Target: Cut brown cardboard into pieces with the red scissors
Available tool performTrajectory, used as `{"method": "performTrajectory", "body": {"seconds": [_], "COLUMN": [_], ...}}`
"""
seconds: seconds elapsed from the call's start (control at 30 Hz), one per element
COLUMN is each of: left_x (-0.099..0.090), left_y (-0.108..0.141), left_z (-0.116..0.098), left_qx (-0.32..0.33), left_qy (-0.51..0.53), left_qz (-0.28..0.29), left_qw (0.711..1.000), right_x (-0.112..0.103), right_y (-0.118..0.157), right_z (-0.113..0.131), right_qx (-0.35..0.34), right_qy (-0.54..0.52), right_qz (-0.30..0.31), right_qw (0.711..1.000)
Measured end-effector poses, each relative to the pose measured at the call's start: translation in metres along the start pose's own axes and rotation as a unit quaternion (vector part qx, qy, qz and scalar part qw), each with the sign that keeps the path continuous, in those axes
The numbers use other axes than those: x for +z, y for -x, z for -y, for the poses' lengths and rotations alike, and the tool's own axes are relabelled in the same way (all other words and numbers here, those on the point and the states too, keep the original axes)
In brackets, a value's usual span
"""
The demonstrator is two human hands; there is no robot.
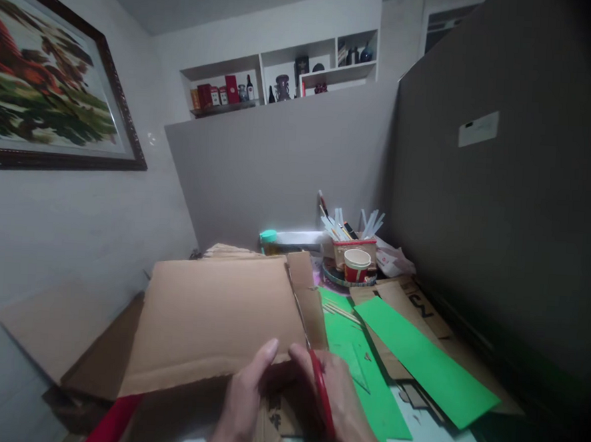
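In the head view a large sheet of brown cardboard (220, 313) is held up in front of me. My left hand (248, 385) grips its near edge, with the thumb on top and the fingers hidden beneath. My right hand (335, 390) is closed around red-handled scissors (321, 389). Their metal blade lies along a slit near the sheet's right side. Right of that slit, a narrow cardboard strip (309, 308) stands slightly apart from the main sheet.
Green sheets (424, 359) lie to the right, with thin wooden sticks (342, 312) and a clear set square (354, 364). Behind them stand a paper cup (357, 265) and a basket (341, 250) of white sticks. More cardboard (102, 349) leans at the left. A grey partition (278, 173) rises behind.
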State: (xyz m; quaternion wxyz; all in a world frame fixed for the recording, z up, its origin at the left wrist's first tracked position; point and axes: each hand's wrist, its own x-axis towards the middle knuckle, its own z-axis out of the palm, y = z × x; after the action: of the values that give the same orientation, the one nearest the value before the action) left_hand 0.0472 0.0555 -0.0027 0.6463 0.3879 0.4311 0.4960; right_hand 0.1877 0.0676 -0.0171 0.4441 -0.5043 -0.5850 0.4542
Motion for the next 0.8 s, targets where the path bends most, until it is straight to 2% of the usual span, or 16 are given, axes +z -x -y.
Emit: {"method": "performTrajectory", "body": {"seconds": [0.1, 0.27, 0.5, 0.63, 0.8], "left_x": [0.002, 0.004, 0.004, 0.002, 0.002], "left_y": [-0.006, -0.008, -0.004, -0.005, -0.012], "left_z": [0.007, 0.010, 0.008, 0.012, 0.015], "left_qx": [-0.006, -0.005, 0.006, -0.004, 0.018], "left_qy": [0.017, 0.025, 0.069, 0.102, 0.101], "left_qz": [0.034, 0.022, -0.034, -0.037, -0.035], "left_qw": [0.999, 0.999, 0.997, 0.994, 0.994], "right_x": [0.001, 0.000, 0.001, 0.001, 0.000], "right_y": [-0.004, -0.009, -0.011, -0.011, -0.013], "right_z": [-0.009, -0.011, -0.009, -0.010, -0.011], "right_qx": [0.022, 0.030, 0.043, 0.050, 0.071], "right_qy": [0.002, 0.015, 0.027, 0.025, 0.021], "right_qz": [0.001, 0.021, 0.032, 0.036, 0.035], "right_qw": [1.000, 0.999, 0.998, 0.998, 0.997]}}
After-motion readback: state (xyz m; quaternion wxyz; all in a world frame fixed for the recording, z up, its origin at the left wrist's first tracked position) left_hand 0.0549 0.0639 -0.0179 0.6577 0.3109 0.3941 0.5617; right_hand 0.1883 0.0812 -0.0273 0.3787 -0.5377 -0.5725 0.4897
